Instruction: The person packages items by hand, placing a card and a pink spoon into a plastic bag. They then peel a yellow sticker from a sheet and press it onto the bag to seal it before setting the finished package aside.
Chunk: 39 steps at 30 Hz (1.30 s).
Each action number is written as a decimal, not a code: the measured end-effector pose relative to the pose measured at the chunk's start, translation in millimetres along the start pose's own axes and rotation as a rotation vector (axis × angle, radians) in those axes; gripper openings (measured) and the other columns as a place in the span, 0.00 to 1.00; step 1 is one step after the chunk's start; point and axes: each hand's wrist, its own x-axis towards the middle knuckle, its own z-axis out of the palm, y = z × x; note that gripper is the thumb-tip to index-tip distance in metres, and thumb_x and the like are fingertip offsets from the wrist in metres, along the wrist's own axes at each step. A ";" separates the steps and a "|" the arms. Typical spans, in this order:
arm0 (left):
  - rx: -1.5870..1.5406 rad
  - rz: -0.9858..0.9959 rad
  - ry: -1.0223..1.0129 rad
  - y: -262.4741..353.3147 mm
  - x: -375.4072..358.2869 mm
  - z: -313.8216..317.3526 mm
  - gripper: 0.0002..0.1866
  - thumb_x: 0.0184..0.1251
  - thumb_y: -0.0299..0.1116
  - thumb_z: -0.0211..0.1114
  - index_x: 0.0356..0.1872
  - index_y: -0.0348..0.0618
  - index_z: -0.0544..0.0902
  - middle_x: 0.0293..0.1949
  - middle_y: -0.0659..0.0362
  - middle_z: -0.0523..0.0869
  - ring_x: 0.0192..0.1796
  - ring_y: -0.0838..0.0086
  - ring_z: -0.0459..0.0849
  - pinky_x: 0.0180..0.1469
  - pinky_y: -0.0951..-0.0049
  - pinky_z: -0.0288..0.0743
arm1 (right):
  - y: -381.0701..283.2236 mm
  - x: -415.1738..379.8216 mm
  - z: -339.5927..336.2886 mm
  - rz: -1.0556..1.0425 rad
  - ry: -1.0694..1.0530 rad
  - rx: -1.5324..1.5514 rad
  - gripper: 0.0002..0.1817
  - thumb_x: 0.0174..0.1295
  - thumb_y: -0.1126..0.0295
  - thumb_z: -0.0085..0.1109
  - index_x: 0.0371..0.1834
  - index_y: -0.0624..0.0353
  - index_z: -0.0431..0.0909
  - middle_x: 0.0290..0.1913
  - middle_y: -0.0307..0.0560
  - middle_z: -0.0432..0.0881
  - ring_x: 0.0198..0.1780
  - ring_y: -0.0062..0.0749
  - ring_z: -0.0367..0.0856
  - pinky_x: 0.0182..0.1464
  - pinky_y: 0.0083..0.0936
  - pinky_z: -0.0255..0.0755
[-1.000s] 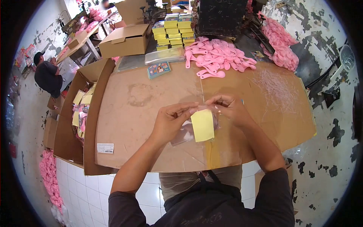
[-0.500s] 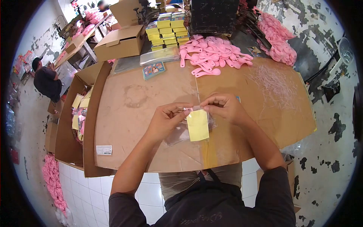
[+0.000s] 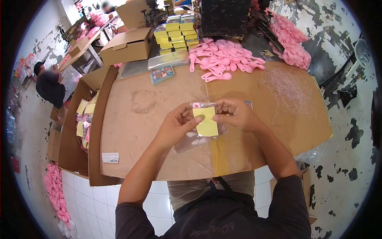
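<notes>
Between my two hands is a clear plastic packet with a yellow card (image 3: 205,126) in it, plain side up. A bit of pink (image 3: 195,105) shows at the packet's top left corner. My left hand (image 3: 175,124) pinches the left edge, thumb on the card. On the right edge, my right hand (image 3: 237,115) does the same with its thumb flat and its fingers curled behind. Clear plastic bags (image 3: 186,144) lie on the cardboard under the packet. A printed card's blue corner peeks out behind my right hand.
Pink spoons (image 3: 227,59) lie heaped at the back, beside printed cards (image 3: 162,75) and clear bags (image 3: 168,60). Stacked yellow card bundles (image 3: 174,30) stand behind. A carton (image 3: 94,159) of filled packets borders the left side. Plastic strips (image 3: 289,91) litter the right. A person (image 3: 50,85) sits far left.
My fingers have shifted from the packet's top edge down to its sides. The yellow card sits slightly higher and further left, and the packet's clear top now shows above it.
</notes>
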 end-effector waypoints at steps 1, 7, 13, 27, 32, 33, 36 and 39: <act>0.073 -0.052 -0.055 -0.7 0.9 -4.4 0.18 0.77 0.32 0.68 0.62 0.36 0.82 0.49 0.57 0.90 0.48 0.78 0.88 0.45 0.75 0.83 | -0.2 0.5 -1.2 -0.006 0.036 -0.010 0.18 0.72 0.74 0.64 0.62 0.68 0.78 0.48 0.42 0.87 0.49 0.22 0.84 0.53 0.24 0.78; 0.212 0.031 0.263 15.0 1.4 -64.3 0.22 0.81 0.42 0.62 0.65 0.37 0.79 0.57 0.56 0.87 0.52 0.76 0.86 0.50 0.73 0.82 | -10.8 -7.9 -42.1 0.036 0.229 -0.601 0.20 0.67 0.68 0.70 0.59 0.66 0.82 0.48 0.48 0.87 0.51 0.31 0.86 0.57 0.31 0.79; -0.709 0.675 0.816 66.1 -6.1 -95.9 0.28 0.85 0.51 0.49 0.71 0.38 0.71 0.65 0.52 0.82 0.68 0.67 0.80 0.64 0.65 0.75 | 2.7 -21.3 -78.6 0.156 0.303 -0.614 0.21 0.66 0.66 0.71 0.58 0.66 0.83 0.53 0.53 0.85 0.54 0.35 0.86 0.58 0.34 0.80; 1.094 0.503 -0.007 -17.0 6.4 -6.5 0.21 0.57 0.36 0.79 0.50 0.37 0.89 0.43 0.51 0.82 0.45 0.56 0.81 0.50 0.60 0.77 | 7.1 -25.7 -88.1 0.091 0.150 -0.816 0.23 0.56 0.63 0.77 0.53 0.63 0.86 0.50 0.53 0.85 0.54 0.44 0.83 0.59 0.36 0.76; 1.036 0.474 -0.022 -28.6 10.6 -13.7 0.19 0.56 0.33 0.81 0.48 0.38 0.89 0.39 0.54 0.82 0.41 0.61 0.81 0.46 0.63 0.77 | 10.4 -21.8 -84.0 0.056 0.202 -0.787 0.20 0.58 0.68 0.75 0.52 0.62 0.86 0.49 0.51 0.86 0.53 0.43 0.83 0.59 0.36 0.76; 0.971 0.401 -0.004 -27.3 10.0 -12.6 0.18 0.56 0.31 0.81 0.47 0.38 0.89 0.38 0.55 0.82 0.39 0.63 0.81 0.44 0.65 0.77 | 9.6 -21.4 -84.2 0.034 0.207 -0.793 0.19 0.58 0.69 0.75 0.52 0.62 0.86 0.49 0.51 0.86 0.53 0.43 0.83 0.59 0.36 0.76; 0.780 0.224 0.039 -24.4 8.0 -7.5 0.15 0.59 0.27 0.79 0.46 0.37 0.88 0.36 0.58 0.81 0.36 0.69 0.80 0.41 0.69 0.76 | 6.1 -20.3 -80.7 0.030 0.229 -0.834 0.15 0.60 0.76 0.71 0.51 0.61 0.86 0.47 0.44 0.85 0.50 0.33 0.84 0.57 0.30 0.77; 0.708 0.178 0.045 -26.6 8.3 -9.5 0.13 0.62 0.24 0.76 0.48 0.36 0.87 0.36 0.58 0.82 0.34 0.73 0.80 0.40 0.71 0.76 | 0.8 -20.5 -75.6 0.124 0.260 -0.653 0.13 0.61 0.77 0.70 0.49 0.62 0.87 0.47 0.44 0.85 0.49 0.32 0.83 0.56 0.30 0.77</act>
